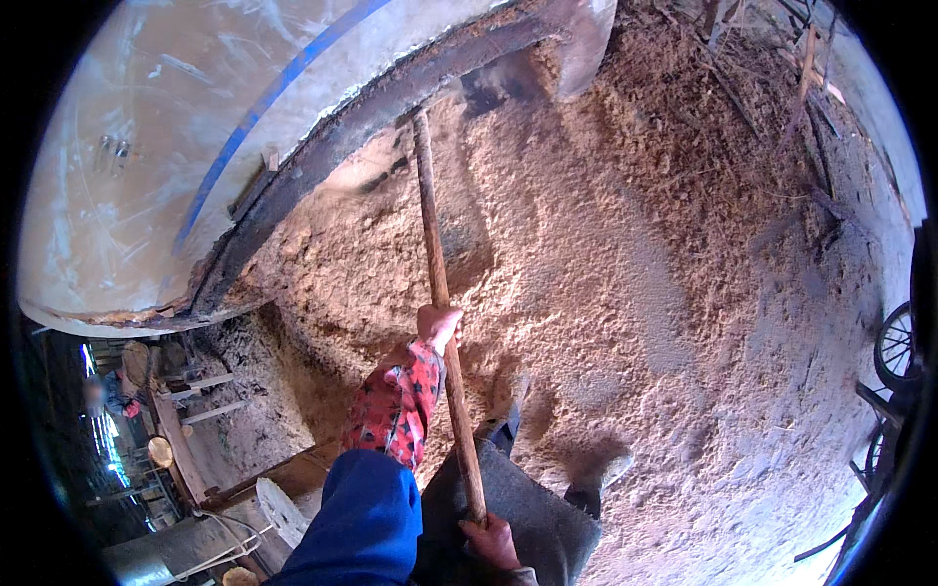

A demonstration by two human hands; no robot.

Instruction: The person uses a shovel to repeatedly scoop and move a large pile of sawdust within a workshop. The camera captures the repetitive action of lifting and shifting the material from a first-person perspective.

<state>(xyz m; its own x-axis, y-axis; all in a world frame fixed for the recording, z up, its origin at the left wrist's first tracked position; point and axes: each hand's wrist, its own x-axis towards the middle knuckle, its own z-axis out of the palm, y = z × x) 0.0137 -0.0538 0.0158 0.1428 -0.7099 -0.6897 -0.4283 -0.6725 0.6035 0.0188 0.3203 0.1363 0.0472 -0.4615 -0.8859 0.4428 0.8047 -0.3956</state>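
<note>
This looks like a rough woodworking shed or yard: loose, sawdust-like material (pixel 645 293) covers the ground, and cut log ends (pixel 160 451) show beside a timber beam (pixel 180 444) at lower left. Dry sticks (pixel 816 156) lie at upper right, near a spoked wheel (pixel 893 344); the dim left edge is hard to make out.

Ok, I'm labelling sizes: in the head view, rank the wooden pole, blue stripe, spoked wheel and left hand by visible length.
1. Wooden pole
2. Blue stripe, cut off at the top
3. Spoked wheel, partly out of sight
4. Left hand
</note>
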